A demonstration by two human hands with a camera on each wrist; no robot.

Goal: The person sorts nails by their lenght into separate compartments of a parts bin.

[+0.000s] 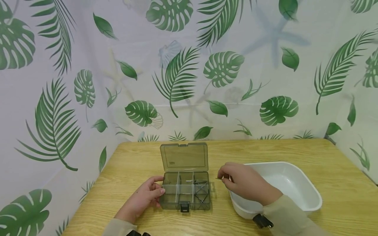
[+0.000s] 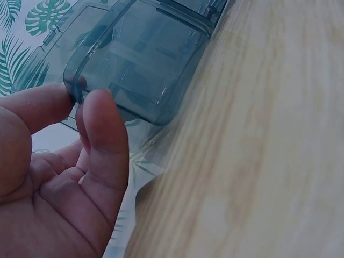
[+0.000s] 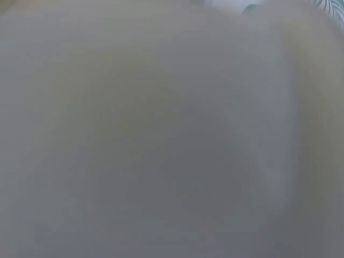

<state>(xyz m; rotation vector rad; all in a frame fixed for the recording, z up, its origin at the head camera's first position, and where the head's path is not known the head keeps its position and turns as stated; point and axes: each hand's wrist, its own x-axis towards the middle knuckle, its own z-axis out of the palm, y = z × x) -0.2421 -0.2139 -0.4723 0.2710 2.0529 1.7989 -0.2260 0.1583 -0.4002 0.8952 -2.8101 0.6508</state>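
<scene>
A smoky translucent compartment box (image 1: 171, 205) lies on the table with its lid (image 1: 184, 157) raised at the back. My left hand (image 1: 146, 196) grips the box's left side, thumb at the top of the wall; the left wrist view shows thumb and finger pinching a box corner (image 2: 156, 115). Dark thin metal pieces (image 1: 201, 196) lie in the right compartments, crossing one another. Right of the box, my right hand (image 1: 246, 182) pinches a small thin piece (image 1: 219, 178) between thumb and fingers, its kind too small to tell. Blurred pale cloth fills most of the right wrist view.
A white basin (image 1: 307, 193) stands on the wooden table (image 1: 339, 170) under and behind my right forearm. Behind the table hangs a leaf-print curtain (image 1: 189, 82). The box's black latch (image 1: 184, 206) faces me.
</scene>
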